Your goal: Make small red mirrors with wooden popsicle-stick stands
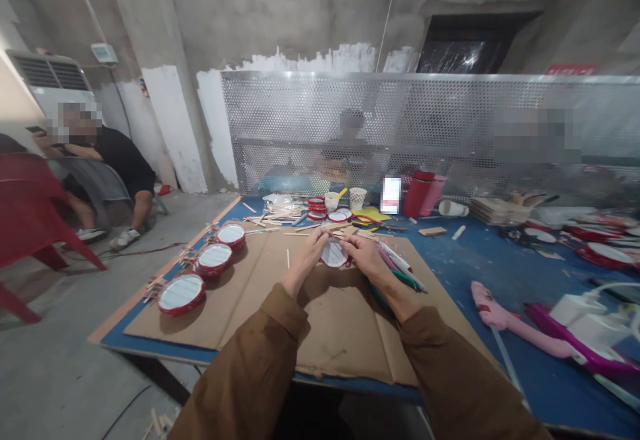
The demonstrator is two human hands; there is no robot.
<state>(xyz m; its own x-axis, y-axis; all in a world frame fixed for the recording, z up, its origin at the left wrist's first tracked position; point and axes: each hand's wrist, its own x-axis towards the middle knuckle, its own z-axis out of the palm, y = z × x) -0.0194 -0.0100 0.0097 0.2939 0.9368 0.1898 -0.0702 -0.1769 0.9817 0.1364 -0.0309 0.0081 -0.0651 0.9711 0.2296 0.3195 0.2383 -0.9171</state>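
Observation:
Between my two hands, above a brown cardboard sheet [345,333], is a small round piece [334,253] with a white face and a red rim. My left hand [311,252] is closed on its left side, fingertips at the upper edge. The fingers of my right hand [364,257] pinch at its upper right. A thin wooden strip seems to lie at its top edge, partly hidden by my fingers. Three similar red-rimmed round pieces [181,293] with wooden sticks attached stand in a row on the cardboard's left side.
Behind my hands are loose wooden sticks [283,212], paper cups [357,198], pliers and a red bottle [419,193]. Pens [395,257] lie right of my hands. A pink glue gun [520,323] and a power strip occupy the right. A person [125,157] sits at far left.

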